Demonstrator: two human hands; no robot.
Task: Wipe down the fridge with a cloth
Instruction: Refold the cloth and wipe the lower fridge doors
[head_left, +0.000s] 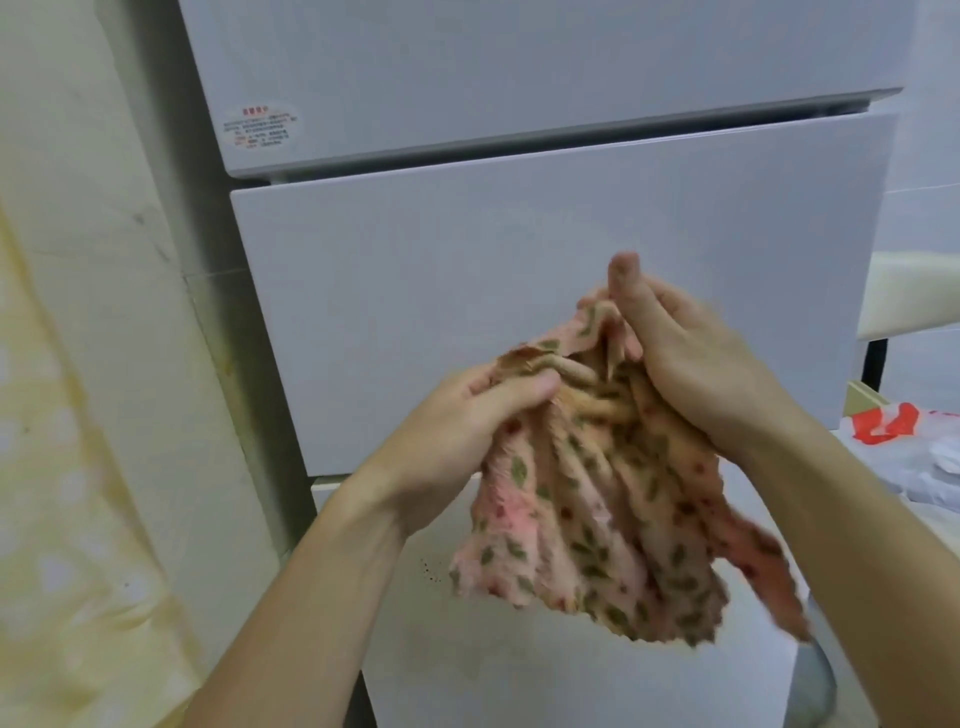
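Inspector: Pale wall panels are seen at the left of the frame, and the white fridge (519, 286) fills the centre. Where is the cloth located?

Technician: The cloth (587, 509) is held at centre frame, in front of the middle and lower doors. Contact with the fridge cannot be confirmed.

Inspector: How are the hands set?

Technician: The left hand (467, 421) is closed round the bunched upper edge, thumb on top. The right hand (691, 364) is curled round the adjoining gather. The remainder is left hanging loose.

Inspector: Why is it held so?

Technician: The cloth is judged to be gathered into a pad before wiping. Dark specks (428, 569) at lower centre are noted as a likely target.
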